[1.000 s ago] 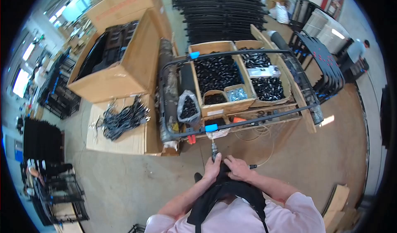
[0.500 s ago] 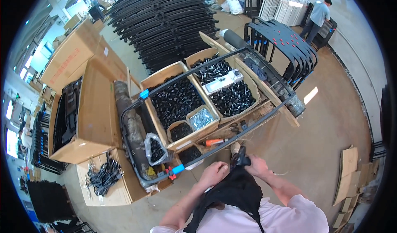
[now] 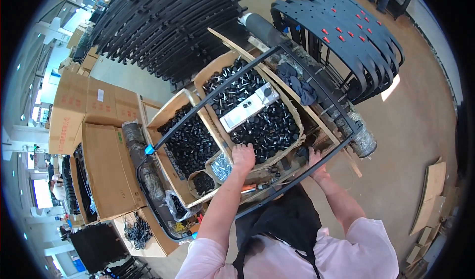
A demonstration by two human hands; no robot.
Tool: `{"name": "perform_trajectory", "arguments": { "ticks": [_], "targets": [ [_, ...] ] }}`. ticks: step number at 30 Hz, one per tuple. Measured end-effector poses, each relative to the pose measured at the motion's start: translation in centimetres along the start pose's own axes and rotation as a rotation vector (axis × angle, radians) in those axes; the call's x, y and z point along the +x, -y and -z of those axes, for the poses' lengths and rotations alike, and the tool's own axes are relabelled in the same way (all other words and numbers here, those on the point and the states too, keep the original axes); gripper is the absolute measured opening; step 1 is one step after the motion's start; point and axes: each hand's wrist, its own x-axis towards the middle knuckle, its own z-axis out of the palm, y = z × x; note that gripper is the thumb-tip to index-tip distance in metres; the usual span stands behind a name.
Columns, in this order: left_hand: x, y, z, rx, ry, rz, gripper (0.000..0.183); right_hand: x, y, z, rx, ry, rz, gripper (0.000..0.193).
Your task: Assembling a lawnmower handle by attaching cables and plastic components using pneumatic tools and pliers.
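Note:
My left hand (image 3: 244, 156) rests at the near rim of a carton (image 3: 295, 148) of black-headed metal bolts (image 3: 264, 143), its fingers curled down; what they hold is hidden. Under the near bar of a black tube frame (image 3: 321, 159) reaches my right hand (image 3: 314, 156), partly covered by the bar. Its fingers are bent beside a dark object (image 3: 302, 152), too unclear to name. A silver-white boxy device (image 3: 250, 110) lies across the bolts. Left of my left hand, a small box holds silver screws (image 3: 221, 167). An orange-handled tool (image 3: 249, 187) lies below it.
To the left stand another carton of black parts (image 3: 193, 140) and large cardboard boxes (image 3: 111, 165). Black frames (image 3: 163, 31) are stacked behind. Curved black panels with red pieces (image 3: 346, 36) stand at far right. A wooden strip (image 3: 316, 112) and wrapped rollers (image 3: 363, 145) flank the cartons.
My left hand has moved forward from the apron to the bolt carton. My right hand has left the front of the apron, where it held a black tool, and reaches beneath the frame bar.

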Motion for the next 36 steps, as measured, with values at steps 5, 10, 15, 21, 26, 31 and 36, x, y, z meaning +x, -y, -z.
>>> {"name": "perform_trajectory", "arguments": {
  "ticks": [5, 10, 15, 21, 26, 31, 36],
  "targets": [
    [2.1, 0.5, -2.5, -0.013, 0.177, 0.004, 0.023, -2.1, 0.2, 2.1, 0.135, 0.12, 0.1, 0.069],
    [2.2, 0.6, 1.3, -0.362, 0.192, 0.138, 0.023, -7.2, 2.6, 13.3, 0.146, 0.804, 0.5, 0.028],
    [2.1, 3.3, 5.9, -1.164, 0.143, 0.161, 0.025, -1.7, 11.6, 14.4, 0.454, 0.357, 0.746, 0.022],
    [3.1, 3.4, 10.7, -1.694, 0.142, 0.194, 0.029, 7.5, 17.2, 1.2, -0.17, 0.224, 0.85, 0.026],
    [7.7, 2.2, 13.2, -1.487, 0.084, 0.186, 0.031, 9.2, 18.4, -1.8, -0.245, 0.24, 0.943, 0.024],
    [17.3, 0.6, 17.1, -1.106, -0.378, -0.059, 0.03, 8.1, 17.8, 5.1, 0.135, 0.308, 0.749, 0.019],
    [29.0, -1.7, 19.7, -1.099, -0.65, -0.067, 0.032, 5.1, 14.4, 11.5, 0.432, 0.205, 0.67, 0.022]
  ]
}}
